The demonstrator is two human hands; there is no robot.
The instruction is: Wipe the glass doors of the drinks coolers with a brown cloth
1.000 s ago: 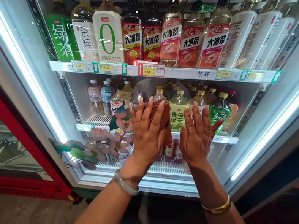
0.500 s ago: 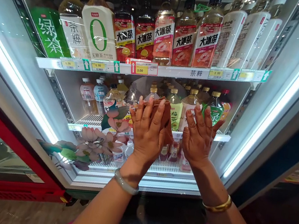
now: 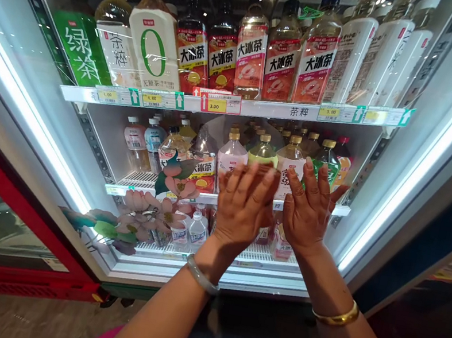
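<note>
My left hand (image 3: pixel 242 201) lies against the glass door of the drinks fridge, fingers stretched and slightly blurred. Under its palm it presses a brown cloth (image 3: pixel 268 208), mostly hidden by the hand. To the right, my right hand (image 3: pixel 309 210) rests flat on the same glass with fingers spread, holding nothing. Behind the glass near my fingers stand a bottle with a pale pink label (image 3: pixel 290 166) and a green-labelled bottle (image 3: pixel 326 166). A pink flower decal (image 3: pixel 148 213) shows on the glass to the left of my hands.
The upper shelf (image 3: pixel 269 108) holds a row of tea bottles above price tags. Small bottles (image 3: pixel 199 228) stand on the bottom rack. Bright light strips (image 3: pixel 432 164) run down both sides. A red-framed cooler (image 3: pixel 71 276) stands at the left.
My left hand has slid right and a little down across the glass with the cloth, closer to my right hand. The right hand stays flat, shifting only slightly in view.
</note>
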